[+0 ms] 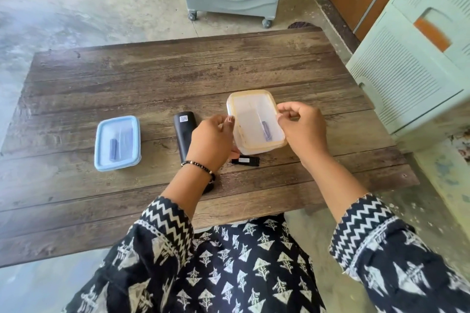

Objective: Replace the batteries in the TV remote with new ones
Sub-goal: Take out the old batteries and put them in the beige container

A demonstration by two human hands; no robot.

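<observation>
Left hand (212, 141): you pinch the yellow-rimmed container (255, 122)'s left edge.
Right hand (302, 127): pinches its right edge.
Remote (183, 132): on counter (152, 79), just left of your left hand.

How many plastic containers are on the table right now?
2. The blue-lidded container sits at the left; the yellow-rimmed container is held between the left hand and right hand.

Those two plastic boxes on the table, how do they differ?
The blue box lies flat on the table, untouched; the yellow-rimmed box is tilted, gripped by the left hand and right hand. The lid rims differ: blue against yellowish. Both are lidded, see-through, with something small and dark inside.
</observation>
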